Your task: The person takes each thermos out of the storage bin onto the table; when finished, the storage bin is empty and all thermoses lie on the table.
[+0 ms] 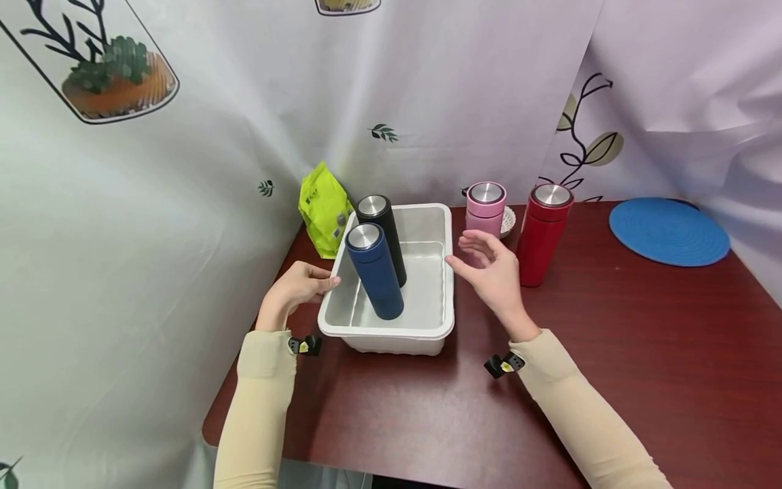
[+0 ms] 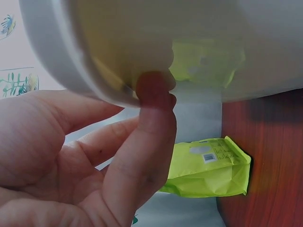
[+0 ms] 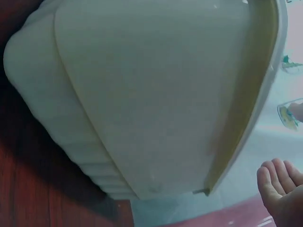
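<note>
A white plastic tub (image 1: 391,331) stands on the dark red table. A dark blue bottle (image 1: 374,272) and a black bottle (image 1: 383,227), both with steel lids, stand upright inside it. My left hand (image 1: 326,282) holds the tub's left rim. In the left wrist view one fingertip (image 2: 154,85) presses under the rim of the tub (image 2: 142,38), with the thumb close beside it. My right hand (image 1: 473,261) hovers open just off the tub's right rim, holding nothing. The right wrist view shows the tub's wall (image 3: 142,94) and relaxed fingers (image 3: 279,187) apart from it.
A pink bottle (image 1: 485,209) and a red bottle (image 1: 544,234) stand behind my right hand, with a small white basket (image 1: 508,221) by the pink one. A green bag (image 1: 324,207) leans at the back left. A blue round mat (image 1: 668,231) lies far right. Curtains enclose the table.
</note>
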`<state>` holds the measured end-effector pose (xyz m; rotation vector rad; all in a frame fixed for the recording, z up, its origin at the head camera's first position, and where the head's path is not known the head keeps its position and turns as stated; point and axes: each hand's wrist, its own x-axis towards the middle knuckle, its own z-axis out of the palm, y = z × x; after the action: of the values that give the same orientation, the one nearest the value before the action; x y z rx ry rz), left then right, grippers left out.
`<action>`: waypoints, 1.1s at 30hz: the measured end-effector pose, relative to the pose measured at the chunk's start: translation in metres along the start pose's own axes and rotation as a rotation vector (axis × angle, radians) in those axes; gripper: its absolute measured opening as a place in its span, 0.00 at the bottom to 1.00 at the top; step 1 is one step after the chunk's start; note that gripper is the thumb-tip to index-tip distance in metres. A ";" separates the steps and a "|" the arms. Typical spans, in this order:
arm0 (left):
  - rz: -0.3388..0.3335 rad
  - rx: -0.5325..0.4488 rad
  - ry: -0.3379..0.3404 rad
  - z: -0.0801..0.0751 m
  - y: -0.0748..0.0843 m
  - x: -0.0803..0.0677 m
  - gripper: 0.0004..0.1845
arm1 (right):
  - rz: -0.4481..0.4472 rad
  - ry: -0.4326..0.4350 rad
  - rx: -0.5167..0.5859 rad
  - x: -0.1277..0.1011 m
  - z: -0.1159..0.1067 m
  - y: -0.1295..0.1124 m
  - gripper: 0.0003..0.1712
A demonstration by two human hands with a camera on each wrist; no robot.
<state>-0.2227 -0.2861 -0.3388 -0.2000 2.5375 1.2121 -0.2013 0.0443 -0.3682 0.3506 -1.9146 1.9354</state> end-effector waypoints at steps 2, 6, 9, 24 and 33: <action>0.001 -0.004 0.000 0.000 0.000 0.000 0.25 | 0.004 -0.037 -0.022 -0.001 0.004 -0.003 0.29; 0.004 -0.005 0.005 0.000 0.000 0.002 0.25 | 0.042 -0.109 -0.072 -0.001 0.009 -0.005 0.30; 0.004 -0.003 0.004 -0.001 0.000 0.003 0.25 | 0.070 -0.154 -0.107 0.002 0.014 0.001 0.31; 0.007 0.000 -0.008 0.000 -0.001 0.003 0.25 | 0.112 -0.323 -0.171 0.016 0.038 0.019 0.40; 0.005 0.007 0.000 -0.001 -0.002 0.004 0.25 | 0.082 -0.410 -0.220 0.024 0.047 0.016 0.39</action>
<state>-0.2265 -0.2880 -0.3412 -0.1926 2.5433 1.2045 -0.2345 0.0000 -0.3707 0.6527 -2.4088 1.7789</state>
